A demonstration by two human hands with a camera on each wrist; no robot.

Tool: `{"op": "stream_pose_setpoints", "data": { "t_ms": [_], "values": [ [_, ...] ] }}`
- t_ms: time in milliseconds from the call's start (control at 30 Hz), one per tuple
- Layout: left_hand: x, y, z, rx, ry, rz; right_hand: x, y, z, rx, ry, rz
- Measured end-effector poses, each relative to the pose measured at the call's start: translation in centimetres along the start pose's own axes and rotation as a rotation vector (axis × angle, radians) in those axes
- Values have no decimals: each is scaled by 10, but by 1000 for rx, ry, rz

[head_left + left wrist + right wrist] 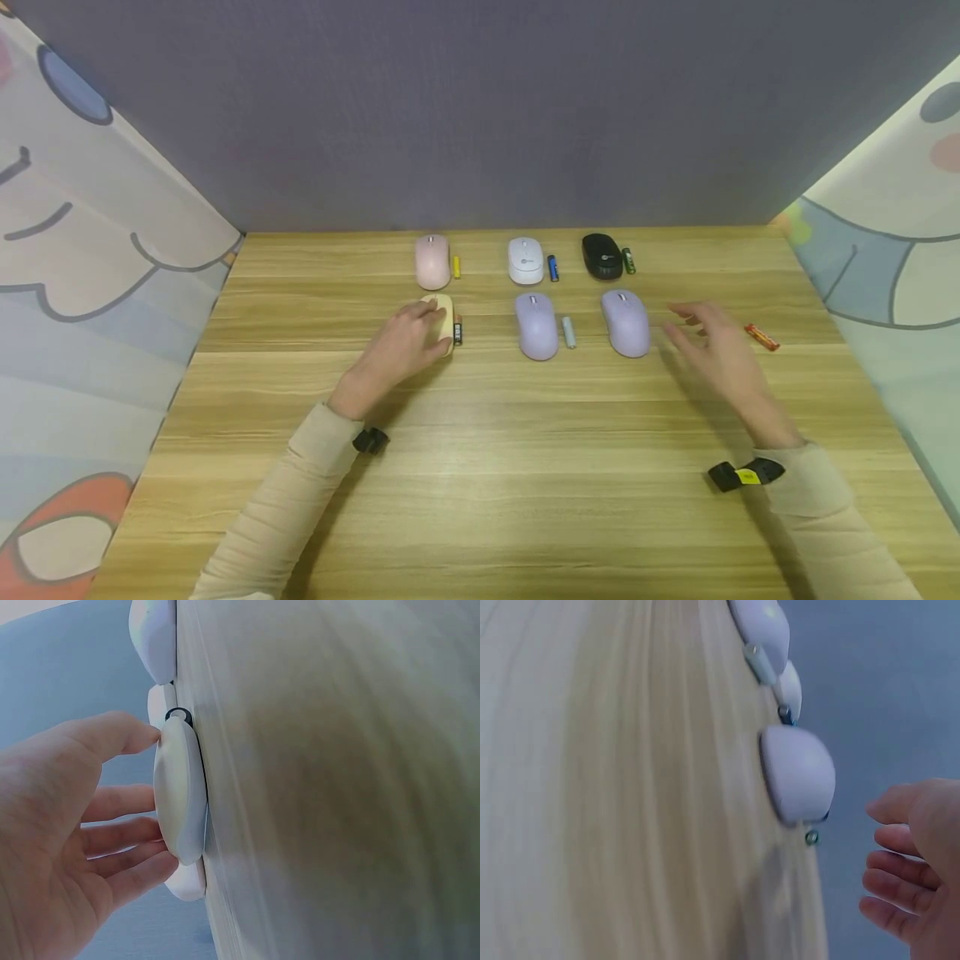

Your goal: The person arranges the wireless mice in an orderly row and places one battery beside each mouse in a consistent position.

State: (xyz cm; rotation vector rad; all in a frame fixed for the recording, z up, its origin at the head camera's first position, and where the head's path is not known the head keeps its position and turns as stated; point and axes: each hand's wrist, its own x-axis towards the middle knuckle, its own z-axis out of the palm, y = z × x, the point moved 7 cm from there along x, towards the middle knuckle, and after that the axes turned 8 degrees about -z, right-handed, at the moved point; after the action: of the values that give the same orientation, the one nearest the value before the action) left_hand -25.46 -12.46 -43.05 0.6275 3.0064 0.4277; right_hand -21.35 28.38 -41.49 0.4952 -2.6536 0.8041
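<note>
My left hand (405, 342) is at a pale yellow computer mouse (444, 310), which lies flat on the table. In the left wrist view its thumb and fingertips span the yellow mouse (178, 787) from opposite sides. A black and copper battery (458, 330) lies right beside that mouse, near the thumb. My right hand (716, 354) hovers over the table with loosely bent fingers and nothing in them. It is between a purple mouse (626, 323) on its left and a red battery (762, 337) on its right.
Another purple mouse (536, 326) has a pale grey battery (568, 332) beside it. In the back row are a pink mouse (432, 262) with a yellow battery (456, 267), a white mouse (526, 261) with a blue battery (552, 267), and a black mouse (602, 256) with a green battery (628, 261).
</note>
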Motion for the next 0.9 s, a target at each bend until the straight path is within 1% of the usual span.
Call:
{"op": "stream_pose_setpoints", "data": {
  "t_ms": [300, 433, 533, 667, 733, 900],
  "values": [
    [-1, 0, -1, -5, 13, -2, -14, 25, -9, -39, 43, 19],
    [0, 0, -1, -9, 20, -1, -21, 34, -15, -53, 78, 13],
    [0, 0, -1, -13, 23, -2, -25, 43, -19, -45, 79, 54],
    [0, 0, -1, -16, 21, -9, -31, 58, -23, -28, 69, 139],
    [-1, 0, -1, -11, 21, -7, -34, 64, -26, -42, 91, 152],
    [-1, 2, -2, 9, 16, -2, -37, 73, -34, -84, 169, 131]
  ]
}}
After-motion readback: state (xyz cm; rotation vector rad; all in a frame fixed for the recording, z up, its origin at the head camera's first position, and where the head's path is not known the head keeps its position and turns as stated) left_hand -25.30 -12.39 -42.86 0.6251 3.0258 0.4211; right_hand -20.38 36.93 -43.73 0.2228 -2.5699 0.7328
